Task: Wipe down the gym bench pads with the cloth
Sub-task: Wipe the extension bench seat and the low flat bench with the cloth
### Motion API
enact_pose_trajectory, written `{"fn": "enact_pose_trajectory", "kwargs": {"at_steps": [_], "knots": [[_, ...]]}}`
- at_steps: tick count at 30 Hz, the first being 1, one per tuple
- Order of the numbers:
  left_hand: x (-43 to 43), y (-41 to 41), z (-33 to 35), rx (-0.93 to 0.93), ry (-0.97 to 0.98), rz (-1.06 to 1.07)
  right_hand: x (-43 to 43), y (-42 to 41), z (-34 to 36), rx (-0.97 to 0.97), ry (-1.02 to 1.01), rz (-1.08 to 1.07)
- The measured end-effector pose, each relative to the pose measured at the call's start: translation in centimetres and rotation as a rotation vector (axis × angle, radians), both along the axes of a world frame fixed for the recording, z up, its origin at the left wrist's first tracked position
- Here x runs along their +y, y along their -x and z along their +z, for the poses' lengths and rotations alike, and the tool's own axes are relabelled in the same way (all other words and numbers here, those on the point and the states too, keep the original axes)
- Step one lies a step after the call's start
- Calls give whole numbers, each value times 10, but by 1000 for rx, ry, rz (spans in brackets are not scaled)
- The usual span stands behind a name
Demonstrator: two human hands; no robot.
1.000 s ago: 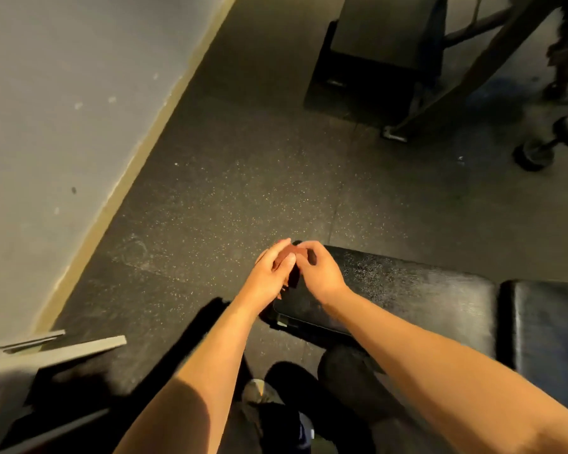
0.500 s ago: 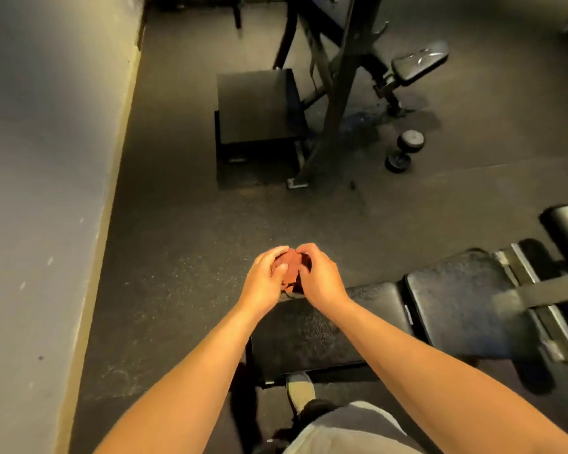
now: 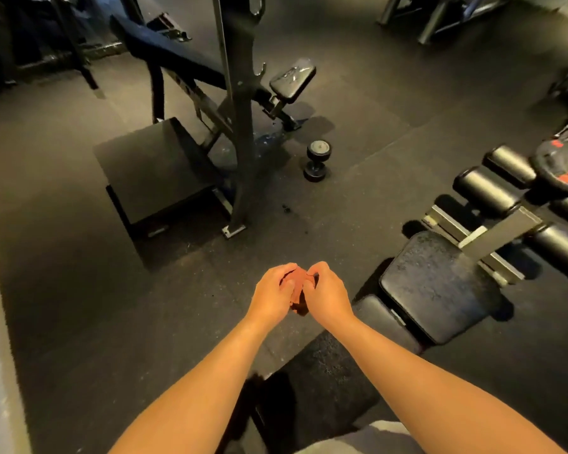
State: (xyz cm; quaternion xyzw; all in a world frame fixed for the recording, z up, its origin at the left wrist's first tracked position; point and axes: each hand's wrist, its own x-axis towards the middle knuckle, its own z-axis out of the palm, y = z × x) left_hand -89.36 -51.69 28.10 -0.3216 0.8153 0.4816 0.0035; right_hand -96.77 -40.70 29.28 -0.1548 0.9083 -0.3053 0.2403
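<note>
Cloth bunched btwn L hand & R hand, both pinching it; looks light, soft, limp, so grip a wad; bench pads at 3 o'clock of hands.

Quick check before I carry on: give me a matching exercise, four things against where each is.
1. cloth
2. dumbbell
3. pad
4. plate

a. on the floor, by the rack
b. far right, red marks
c. held by left hand and right hand
d. right of the hands, untouched

Pairs: 1-c, 2-a, 3-d, 4-b
</note>
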Motion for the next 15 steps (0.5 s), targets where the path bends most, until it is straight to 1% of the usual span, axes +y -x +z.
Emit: {"fn": "enact_pose_trajectory", "kwargs": {"at_steps": [5, 8, 11, 15], "knots": [[-93, 16, 9, -1, 23, -252, -85, -14, 6, 10, -23, -284], [-136, 30, 21, 2, 9, -367, -124, -15, 13, 30, 15, -423], [-159, 57, 26, 32, -7, -447, -147, -2, 19, 28, 53, -533], [-165, 96, 23, 29, -15, -566, -151, 22, 18, 14, 127, -654]]}}
